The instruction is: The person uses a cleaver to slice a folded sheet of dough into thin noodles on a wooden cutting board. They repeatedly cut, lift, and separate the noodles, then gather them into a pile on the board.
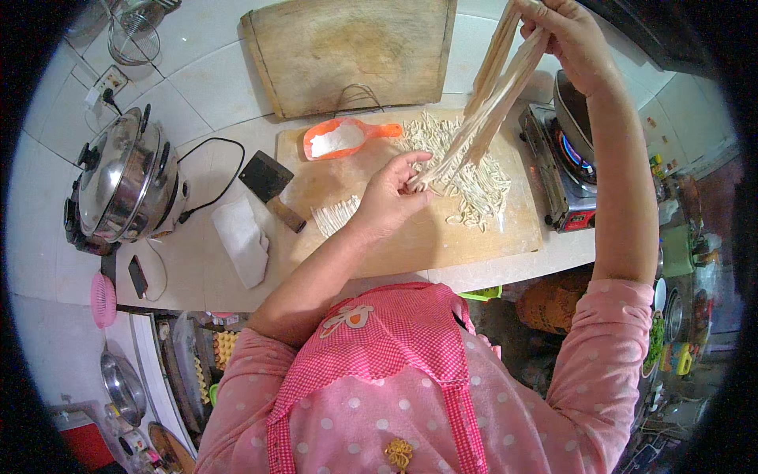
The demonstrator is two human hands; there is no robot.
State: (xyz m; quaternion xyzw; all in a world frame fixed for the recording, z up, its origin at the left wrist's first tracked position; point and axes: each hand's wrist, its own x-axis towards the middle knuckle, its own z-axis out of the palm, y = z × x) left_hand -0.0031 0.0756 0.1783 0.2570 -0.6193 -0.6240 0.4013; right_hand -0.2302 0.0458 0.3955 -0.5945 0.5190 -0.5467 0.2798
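A bundle of long raw noodles (503, 89) stretches between both hands, slanting down from upper right. My right hand (565, 41) is raised high and grips its upper part, with loose strands hanging beside it. Lower down, my left hand (388, 198) has its fingers curled around the bundle's lower end. Beneath lies a loose heap of noodles (482, 189) on a floured wooden board (408, 249). Some cut dough strips (334, 216) lie side by side, partly hidden by my left forearm. An orange scoop (382, 130) holds white flour (337, 139) behind them.
A cleaver (269, 181) overlaps the board's left edge, beside a folded white cloth (240, 240). Right of the board, a gas stove (548, 178) burns with a blue flame under a dark pot (571, 112). A lidded electric steamer (121, 178), its cord and a phone (137, 276) occupy the left.
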